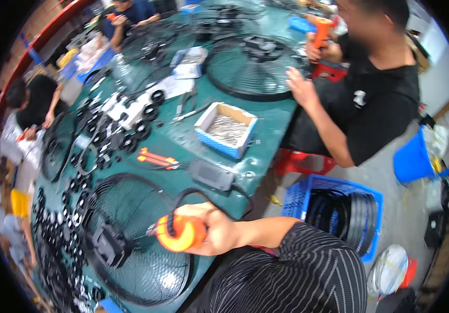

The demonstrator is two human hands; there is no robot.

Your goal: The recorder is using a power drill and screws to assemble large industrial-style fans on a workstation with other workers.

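My right hand point(216, 229) is wrapped around an orange electric screwdriver point(187, 233) with a black cord looping from its end. The tool's tip points left, toward the black motor housing point(111, 244) in the middle of a round black fan grille point(156, 266). Whether the tip touches the housing, I cannot tell. The grille lies flat on the green table point(182, 147). Beyond my hand are a dark grey power adapter point(211, 175) and an orange-handled tool point(156, 158). My left hand is out of view.
A blue and white box point(219, 147) of small metal pieces stands farther back. Black round parts point(143, 129) litter the table's left side. At the right, a person in black point(378, 104) holds another orange tool beside a second fan grille point(250, 94). A blue crate point(318, 182) stands on the floor.
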